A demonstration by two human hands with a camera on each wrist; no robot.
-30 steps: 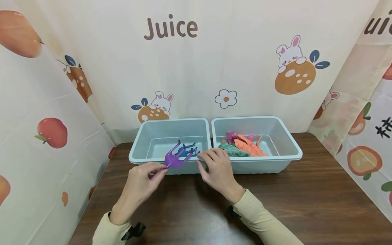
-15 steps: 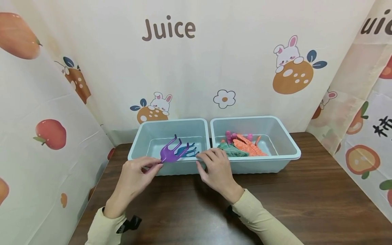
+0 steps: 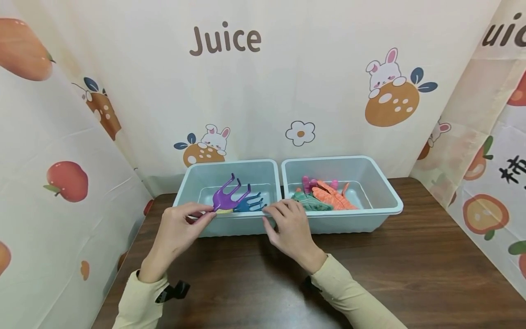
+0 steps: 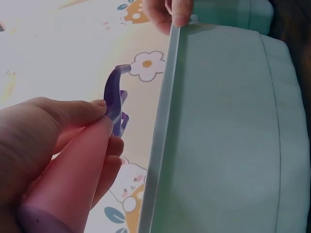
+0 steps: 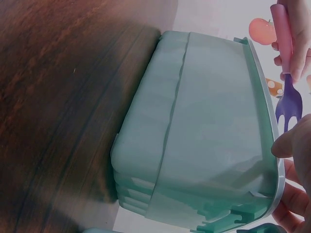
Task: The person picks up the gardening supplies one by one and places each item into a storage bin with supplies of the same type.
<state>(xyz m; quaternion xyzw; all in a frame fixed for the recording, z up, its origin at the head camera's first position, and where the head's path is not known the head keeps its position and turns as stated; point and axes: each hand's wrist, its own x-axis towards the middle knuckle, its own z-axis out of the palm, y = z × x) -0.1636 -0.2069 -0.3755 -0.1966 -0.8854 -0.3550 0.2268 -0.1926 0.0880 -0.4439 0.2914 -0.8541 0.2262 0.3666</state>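
My left hand (image 3: 181, 226) grips the pink handle (image 4: 73, 179) of a small toy hand rake (image 3: 223, 199) with a purple pronged head. The rake head is over the left light-blue tub (image 3: 230, 228), prongs pointing to the back. Down in that tub lie a blue pronged tool (image 3: 246, 204) and something yellow (image 3: 224, 211), partly hidden by the front wall. My right hand (image 3: 291, 226) holds the left tub's rim near its front right corner. In the right wrist view, its thumb (image 5: 284, 145) lies on the outside and the other fingers curl past the rim.
A matching tub (image 3: 349, 221) stands close on the right. It holds crumpled soft things: green (image 3: 312, 201), orange (image 3: 334, 197) and magenta (image 3: 307, 184). Both tubs are on a dark wood table (image 3: 370, 269), before a printed curtain (image 3: 328, 82).
The left hand has moved the rake leftward and slightly farther back over the left tub, uncovering more of the blue tool and the yellow thing. The right hand has kept its place on the rim.
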